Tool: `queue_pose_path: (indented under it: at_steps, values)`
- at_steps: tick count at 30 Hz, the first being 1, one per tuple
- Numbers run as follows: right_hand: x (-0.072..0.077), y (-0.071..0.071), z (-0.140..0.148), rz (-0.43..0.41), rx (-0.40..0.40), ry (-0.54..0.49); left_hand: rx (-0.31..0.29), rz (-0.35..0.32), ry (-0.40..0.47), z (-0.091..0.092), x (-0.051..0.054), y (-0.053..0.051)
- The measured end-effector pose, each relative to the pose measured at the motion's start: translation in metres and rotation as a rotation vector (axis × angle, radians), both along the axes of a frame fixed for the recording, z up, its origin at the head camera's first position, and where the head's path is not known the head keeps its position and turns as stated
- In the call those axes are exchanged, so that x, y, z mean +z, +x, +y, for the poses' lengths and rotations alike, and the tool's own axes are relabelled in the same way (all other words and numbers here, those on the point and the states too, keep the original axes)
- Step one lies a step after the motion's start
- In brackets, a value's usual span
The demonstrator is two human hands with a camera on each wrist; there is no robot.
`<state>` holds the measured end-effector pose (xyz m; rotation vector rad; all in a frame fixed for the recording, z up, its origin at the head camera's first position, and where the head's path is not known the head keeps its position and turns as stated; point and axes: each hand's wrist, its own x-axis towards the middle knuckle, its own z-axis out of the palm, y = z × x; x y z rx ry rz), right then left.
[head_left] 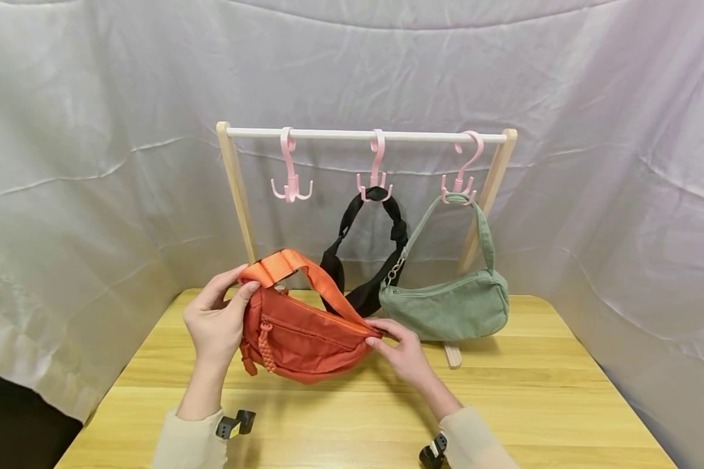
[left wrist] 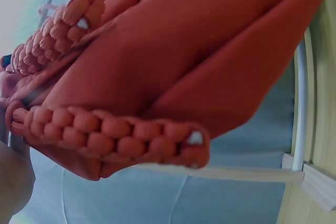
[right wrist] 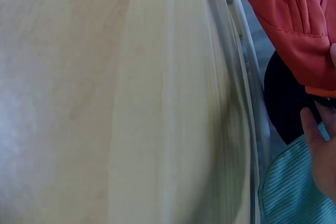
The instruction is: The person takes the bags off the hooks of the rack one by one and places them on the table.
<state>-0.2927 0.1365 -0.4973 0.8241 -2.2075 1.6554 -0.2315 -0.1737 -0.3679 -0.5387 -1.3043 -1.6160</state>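
Note:
A red-orange bag (head_left: 311,339) with an orange strap (head_left: 328,286) is held up above the table, tilted down to the right. The left hand (head_left: 217,319) pinches its upper left corner and strap between thumb and fingers. At the right end, the right hand (head_left: 405,355) pinches the bag's tip by the strap. Braided pulls (left wrist: 115,135) dangle from the bag (left wrist: 173,40) in the left wrist view, where part of the left hand (left wrist: 14,182) shows at the edge. In the right wrist view, the right hand (right wrist: 323,156) is at the bag's (right wrist: 299,30) end.
Behind stands a rack with a white bar (head_left: 334,135) carrying a bare pink hook (head_left: 291,185) at left. A black bag (head_left: 364,296) hangs from the middle hook (head_left: 378,156), a green bag (head_left: 452,309) from the right hook (head_left: 469,163). The wooden table (head_left: 534,391) lies below.

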Motion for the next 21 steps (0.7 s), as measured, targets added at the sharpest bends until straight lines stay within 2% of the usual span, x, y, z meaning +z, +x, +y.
queue_pose_path:
  at_steps: [7,18,21]
  values:
    - [-0.001,0.002,0.005,-0.033,-0.009,-0.072,0.054,-0.016,-0.062,-0.005,-0.005,0.000]
    - [0.009,0.008,0.018,0.038,-0.006,-0.085,0.138,-0.086,-0.128,-0.018,-0.016,-0.001]
    - [0.012,0.009,0.020,0.051,-0.007,-0.087,0.184,-0.119,-0.169,-0.024,-0.019,0.000]
